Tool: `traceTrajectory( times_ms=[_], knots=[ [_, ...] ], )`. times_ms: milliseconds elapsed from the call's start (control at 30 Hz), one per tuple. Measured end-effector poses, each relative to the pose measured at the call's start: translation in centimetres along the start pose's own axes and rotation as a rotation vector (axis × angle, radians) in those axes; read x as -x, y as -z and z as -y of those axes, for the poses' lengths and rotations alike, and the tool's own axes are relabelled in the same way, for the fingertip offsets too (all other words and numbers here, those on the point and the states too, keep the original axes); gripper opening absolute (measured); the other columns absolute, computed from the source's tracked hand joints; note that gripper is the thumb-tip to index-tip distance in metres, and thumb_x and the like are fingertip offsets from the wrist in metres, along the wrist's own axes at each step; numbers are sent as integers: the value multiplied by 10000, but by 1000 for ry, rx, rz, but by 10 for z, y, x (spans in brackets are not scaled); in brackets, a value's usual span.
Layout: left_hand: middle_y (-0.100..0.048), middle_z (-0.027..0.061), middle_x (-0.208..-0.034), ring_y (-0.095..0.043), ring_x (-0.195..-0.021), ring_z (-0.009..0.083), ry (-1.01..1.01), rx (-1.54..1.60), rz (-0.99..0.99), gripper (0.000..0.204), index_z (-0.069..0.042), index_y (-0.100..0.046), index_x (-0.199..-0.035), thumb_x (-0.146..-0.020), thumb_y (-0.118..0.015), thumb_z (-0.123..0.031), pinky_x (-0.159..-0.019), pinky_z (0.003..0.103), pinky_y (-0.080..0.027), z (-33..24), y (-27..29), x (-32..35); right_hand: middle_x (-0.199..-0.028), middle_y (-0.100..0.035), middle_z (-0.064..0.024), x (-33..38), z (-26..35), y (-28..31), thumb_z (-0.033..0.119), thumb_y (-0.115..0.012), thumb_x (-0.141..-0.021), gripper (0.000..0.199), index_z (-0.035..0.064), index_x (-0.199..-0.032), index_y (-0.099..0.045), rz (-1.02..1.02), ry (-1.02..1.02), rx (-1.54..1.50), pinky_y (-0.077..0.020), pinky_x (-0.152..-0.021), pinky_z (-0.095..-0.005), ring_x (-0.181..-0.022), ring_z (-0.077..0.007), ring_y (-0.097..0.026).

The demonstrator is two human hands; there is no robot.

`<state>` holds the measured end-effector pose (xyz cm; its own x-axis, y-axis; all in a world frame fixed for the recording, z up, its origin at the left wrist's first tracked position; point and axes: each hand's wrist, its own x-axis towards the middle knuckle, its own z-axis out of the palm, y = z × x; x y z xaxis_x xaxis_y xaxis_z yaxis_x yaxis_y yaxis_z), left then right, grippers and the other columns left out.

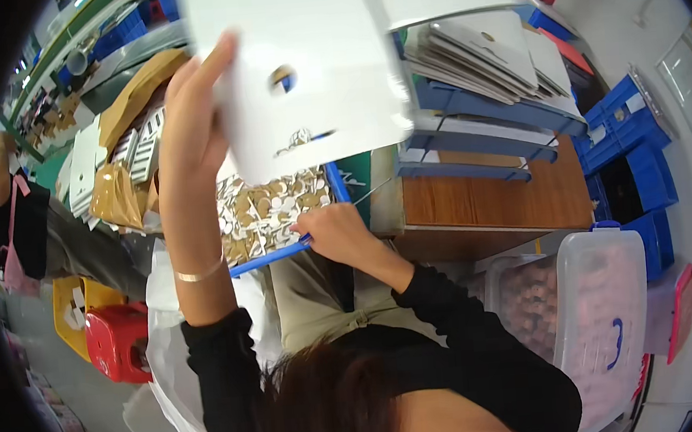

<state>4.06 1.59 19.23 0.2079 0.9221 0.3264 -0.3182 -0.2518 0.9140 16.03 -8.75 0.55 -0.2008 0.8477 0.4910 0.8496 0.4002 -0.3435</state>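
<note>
My left hand (192, 114) is raised and grips the left edge of a white card sheet (317, 56). This flat sheet has a rounded corner, a round hole and a smaller cut-out near its lower edge. My right hand (339, 231) is closed around a thin metal-shafted tool (375, 188), whose shaft points up and right; a blue bit shows at the other side of the fist, and its exact kind is unclear. Just beneath the sheet is a blue tray (272, 257) filled with small white and brown card scraps (260, 210), with my right hand over its near right corner.
To the right, white sheets (479, 51) lie stacked on blue trays (472, 161) above a brown wooden cabinet (491, 204). A lidded clear bin (602, 318) stands below. On the left are brown packages (117, 193), a red stool (116, 340) and another person (63, 230).
</note>
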Motion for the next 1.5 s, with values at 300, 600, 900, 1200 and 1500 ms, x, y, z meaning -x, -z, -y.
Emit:
traceTrajectory(
  times_ms=[300, 600, 900, 1200, 1500],
  knots=[
    [-588, 295, -975, -615, -784, 372, -311, -1136, 426, 400, 113, -546, -997, -836, -588, -251, -633, 416, -512, 19, -220, -112, -557, -559, -90, 3, 4, 4, 168, -596, -749, 166, 60, -628, -559, -14, -76, 26, -385, -462, -338, -462, -284, -495],
    [-613, 257, -977, -616, -841, 325, -367, -1269, 204, 449, 138, -491, -1092, -904, -489, -270, -781, 396, -498, 33, -179, -153, -564, -548, -77, 5, 0, 0, 224, -586, -798, 220, 76, -641, -550, -80, -28, 22, -382, -458, -345, -460, -282, -487],
    [-548, 251, -1083, -534, -970, 342, 452, -1533, -185, 462, 54, -601, -1032, -749, -620, -311, -832, 374, -450, 193, 134, -121, -573, -549, -45, 6, -5, -11, 210, -589, -806, 223, 93, -631, -514, -120, -28, 53, -370, -452, -342, -460, -253, -482],
    [-532, 257, -1115, -570, -982, 332, 630, -1413, -277, 702, 96, -433, -1177, -695, -724, -324, -854, 368, -460, 194, 148, -124, -564, -537, -33, 7, -4, -9, 215, -596, -810, 233, 94, -629, -512, -156, -46, 48, -366, -447, -331, -454, -245, -476],
    [-550, 241, -1095, -578, -998, 324, 594, -1302, -383, 874, 92, -347, -1193, -593, -841, -306, -860, 368, -475, 190, 149, -125, -569, -536, -33, 5, -5, -9, 217, -593, -813, 235, 95, -628, -514, -139, -55, 37, -367, -449, -333, -459, -246, -477]
  ],
)
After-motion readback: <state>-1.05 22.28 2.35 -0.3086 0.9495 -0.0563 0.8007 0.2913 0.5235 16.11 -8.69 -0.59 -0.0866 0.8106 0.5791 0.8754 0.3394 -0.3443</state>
